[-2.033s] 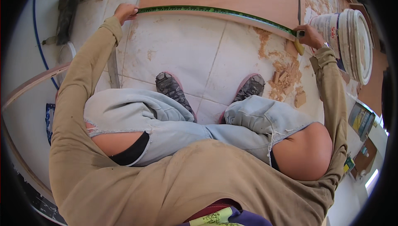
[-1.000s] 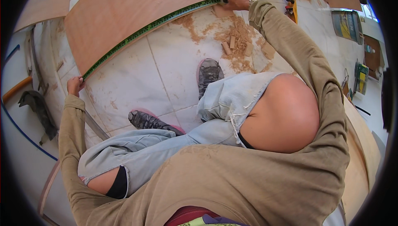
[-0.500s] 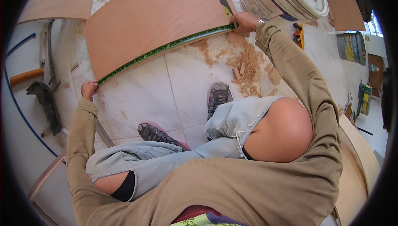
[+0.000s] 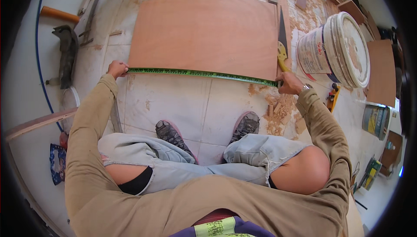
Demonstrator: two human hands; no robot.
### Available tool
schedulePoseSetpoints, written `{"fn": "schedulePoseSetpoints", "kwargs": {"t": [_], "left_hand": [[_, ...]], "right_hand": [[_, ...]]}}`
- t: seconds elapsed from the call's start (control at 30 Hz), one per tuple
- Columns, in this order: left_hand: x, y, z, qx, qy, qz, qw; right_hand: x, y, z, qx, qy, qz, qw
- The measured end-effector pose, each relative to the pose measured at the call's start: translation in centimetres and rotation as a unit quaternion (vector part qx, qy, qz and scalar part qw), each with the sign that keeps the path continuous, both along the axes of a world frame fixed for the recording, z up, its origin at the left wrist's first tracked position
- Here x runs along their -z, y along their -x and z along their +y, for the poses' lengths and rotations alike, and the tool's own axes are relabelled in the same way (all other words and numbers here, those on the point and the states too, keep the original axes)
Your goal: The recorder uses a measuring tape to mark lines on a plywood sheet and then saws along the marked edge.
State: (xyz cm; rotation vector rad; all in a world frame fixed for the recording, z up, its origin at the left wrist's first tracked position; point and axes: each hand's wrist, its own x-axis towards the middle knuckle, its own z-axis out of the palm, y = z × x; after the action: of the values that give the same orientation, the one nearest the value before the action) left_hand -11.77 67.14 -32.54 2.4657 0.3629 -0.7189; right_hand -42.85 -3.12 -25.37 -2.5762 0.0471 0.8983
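Observation:
A green tape measure (image 4: 200, 73) is stretched along the near edge of a reddish-brown plywood panel (image 4: 204, 37) lying on the floor. My left hand (image 4: 117, 69) pinches one end of the tape at the panel's near left corner. At the near right corner, my right hand (image 4: 290, 83) is closed on the other end; the fingers partly hide what they grip there. Just beyond that hand, a handsaw (image 4: 282, 54) with a yellow handle rests along the panel's right edge.
A white lidded bucket (image 4: 315, 51) lies tipped right of the saw. Sawdust and wood offcuts (image 4: 278, 111) litter the tiles (image 4: 182, 102) near my right shoe. A hammer-like tool with an orange handle (image 4: 59, 14) and a blue hose (image 4: 38, 58) are at left. Wood strips lie beyond the panel.
The view has turned, so the panel now appears level, with its far edge and the saw's handle in sight. Both hands keep hold of the tape, which stays along the near edge.

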Motion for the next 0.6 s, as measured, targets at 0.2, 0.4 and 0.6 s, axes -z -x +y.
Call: {"fn": "schedulePoseSetpoints", "kwargs": {"t": [0.2, 0.4, 0.6], "left_hand": [[-0.7, 1.3, -0.6, -0.018, 0.000, -0.027, 0.999], [-3.2, 0.7, -0.5, -0.004, 0.035, -0.023, 0.999], [-7.6, -0.6, -12.8, 0.026, 0.381, 0.029, 0.924]], "right_hand": [[-1.4, -2.3, 0.0, -0.042, -0.012, 0.073, 0.996], [-5.4, -5.9, 2.0, -0.014, -0.044, 0.053, 0.998], [-8.5, -10.5, 7.3, -0.030, -0.037, -0.207, 0.977]]}}
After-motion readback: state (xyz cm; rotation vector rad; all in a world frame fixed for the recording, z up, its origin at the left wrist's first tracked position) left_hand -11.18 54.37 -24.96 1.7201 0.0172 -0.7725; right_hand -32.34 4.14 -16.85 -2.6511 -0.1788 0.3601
